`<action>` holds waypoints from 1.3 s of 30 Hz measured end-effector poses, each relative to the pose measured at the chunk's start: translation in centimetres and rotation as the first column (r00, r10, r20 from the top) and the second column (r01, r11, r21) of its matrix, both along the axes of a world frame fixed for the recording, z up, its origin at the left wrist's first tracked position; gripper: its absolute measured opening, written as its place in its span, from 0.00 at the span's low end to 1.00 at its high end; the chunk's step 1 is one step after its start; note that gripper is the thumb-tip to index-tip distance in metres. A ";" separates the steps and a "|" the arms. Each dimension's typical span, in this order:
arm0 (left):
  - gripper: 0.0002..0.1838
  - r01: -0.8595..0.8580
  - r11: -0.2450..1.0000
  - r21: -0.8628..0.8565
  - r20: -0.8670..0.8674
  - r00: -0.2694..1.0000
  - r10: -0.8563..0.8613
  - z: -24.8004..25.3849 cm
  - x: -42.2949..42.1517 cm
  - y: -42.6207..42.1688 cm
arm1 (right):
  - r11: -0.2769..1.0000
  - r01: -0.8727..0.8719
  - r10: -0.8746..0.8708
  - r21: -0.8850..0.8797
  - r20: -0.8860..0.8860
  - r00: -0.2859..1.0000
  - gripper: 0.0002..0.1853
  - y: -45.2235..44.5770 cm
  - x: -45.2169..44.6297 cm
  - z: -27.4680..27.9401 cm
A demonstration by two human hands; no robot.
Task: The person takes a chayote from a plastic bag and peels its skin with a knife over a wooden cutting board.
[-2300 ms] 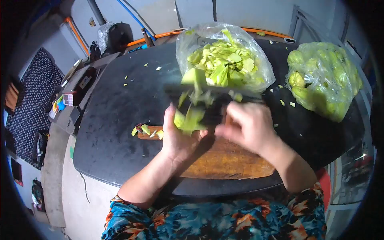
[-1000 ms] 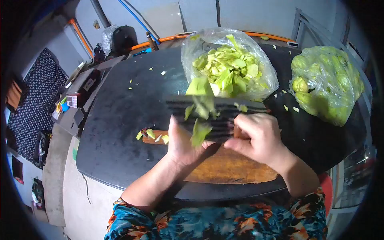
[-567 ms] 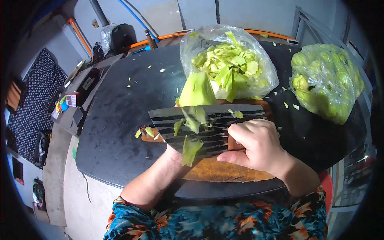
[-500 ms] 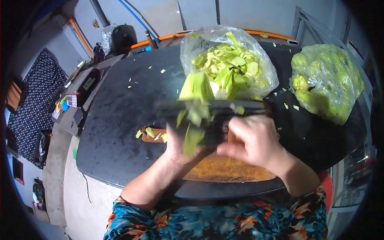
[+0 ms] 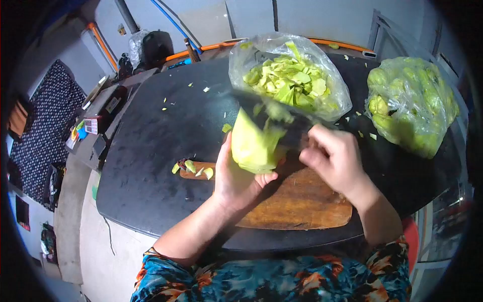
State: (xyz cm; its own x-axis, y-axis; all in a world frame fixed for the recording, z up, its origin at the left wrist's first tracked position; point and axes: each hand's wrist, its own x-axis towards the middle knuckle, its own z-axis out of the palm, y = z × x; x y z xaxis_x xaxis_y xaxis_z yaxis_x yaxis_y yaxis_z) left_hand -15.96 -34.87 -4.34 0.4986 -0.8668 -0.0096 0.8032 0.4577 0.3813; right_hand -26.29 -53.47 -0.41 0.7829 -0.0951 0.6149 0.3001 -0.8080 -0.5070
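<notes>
My left hand [image 5: 234,181] holds a peeled, pale green vegetable [image 5: 253,146] from below and the left, above the wooden board. In my right hand [image 5: 334,156] is the handle of a wide, dark cleaver [image 5: 289,123], blurred by motion, with green bits on its blade. The blade lies against the vegetable's upper right side. Beneath both hands is the wooden cutting board [image 5: 302,204]; several peel scraps lie on its handle at the left. Behind the cleaver, an open clear bag [image 5: 334,65] holds many cut green pieces [image 5: 287,78].
At the right of the dark table [image 5: 146,166] a clear bag of whole green vegetables [image 5: 412,100] stands. Small scraps are scattered over the tabletop. A side surface at the left carries a dark box and small items. An orange pipe [image 5: 221,45] runs behind the table.
The cleaver has swung up and tilted, uncovering more of the vegetable and my left hand. The vegetable now sits lower, and the large peel that hung on the blade's lower part no longer shows there.
</notes>
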 end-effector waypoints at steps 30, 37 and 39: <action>0.45 0.050 0.998 0.026 0.112 0.992 -0.053 0.1 -0.4 0.2 | 0.886 0.461 -0.463 -0.049 -0.142 0.875 0.27 -6.6 2.7 -2.2; 0.42 0.098 0.983 -0.156 0.008 0.995 -0.098 -0.5 0.2 0.0 | 1.000 -0.022 0.021 0.011 0.034 0.999 0.22 -0.3 -0.4 0.3; 0.42 0.005 0.986 -0.165 -0.029 1.000 -0.010 -0.4 -0.3 0.1 | 0.988 -0.126 0.136 -0.094 0.114 0.984 0.24 0.5 -0.6 0.4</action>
State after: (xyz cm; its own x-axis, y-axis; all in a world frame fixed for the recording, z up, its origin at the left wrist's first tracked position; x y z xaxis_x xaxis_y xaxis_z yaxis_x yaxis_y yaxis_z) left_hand -16.30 -34.82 -4.77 0.4938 -0.8614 0.1192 0.8166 0.5065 0.2767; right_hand -26.89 -53.02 -0.01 0.7053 0.0604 0.7063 0.4605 -0.7966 -0.3917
